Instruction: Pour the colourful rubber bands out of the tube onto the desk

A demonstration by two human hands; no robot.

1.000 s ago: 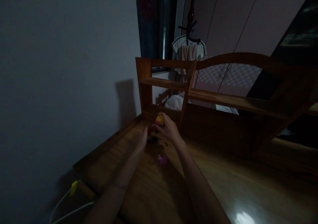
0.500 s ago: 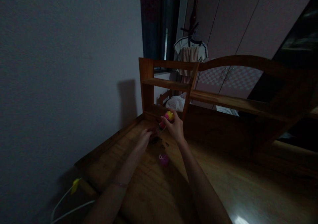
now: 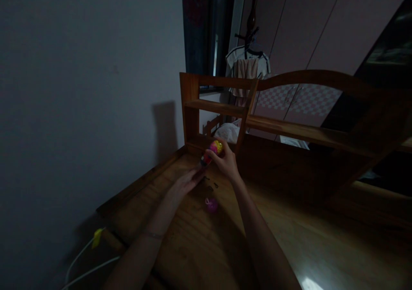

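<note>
Tilted above the far part of the wooden surface [image 3: 189,243], a yellow-and-pink container [image 3: 215,147] sits in the right hand [image 3: 228,163], whose fingers are clamped around it. Its darker lower end slants down to the left, just over the left hand [image 3: 186,182]; those fingers are stretched out, though the dimness hides whether they touch it. On the surface, just right of and nearer than the left fingers, lie small dark loops [image 3: 216,185], and nearer again a purple item [image 3: 211,205] with a pale loop. Beyond the hands stands a wooden shelf unit [image 3: 222,107]; to the left rises a plain wall [image 3: 96,88]. At near left, a white cable [image 3: 75,258] bears a yellow tag [image 3: 97,237].
</note>
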